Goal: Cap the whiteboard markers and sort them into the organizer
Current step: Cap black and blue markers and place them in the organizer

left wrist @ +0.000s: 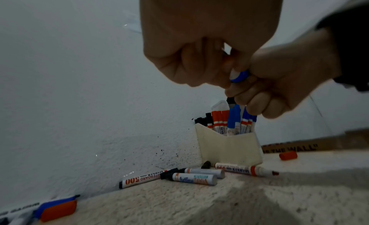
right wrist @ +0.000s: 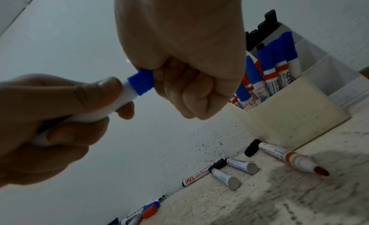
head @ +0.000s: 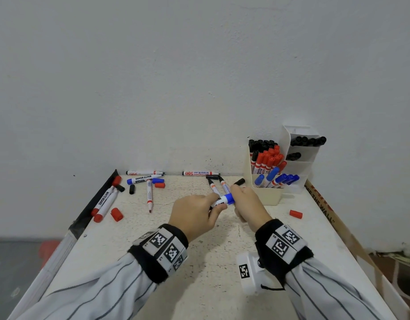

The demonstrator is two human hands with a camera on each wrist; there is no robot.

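While left hand [head: 194,215] grips the white marker barrel [right wrist: 111,107], right hand [head: 247,204] fingers curl round its blue cap [right wrist: 140,82]. Organizer [head: 268,192] just beyond.

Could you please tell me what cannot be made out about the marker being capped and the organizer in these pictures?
- Blue cap: the right hand covers its far end in all views; whether it is fully seated cannot be told.
- Marker: the left hand covers most of its label.
- Organizer: its floor is hidden by standing markers; the rear white compartments show only dark caps.
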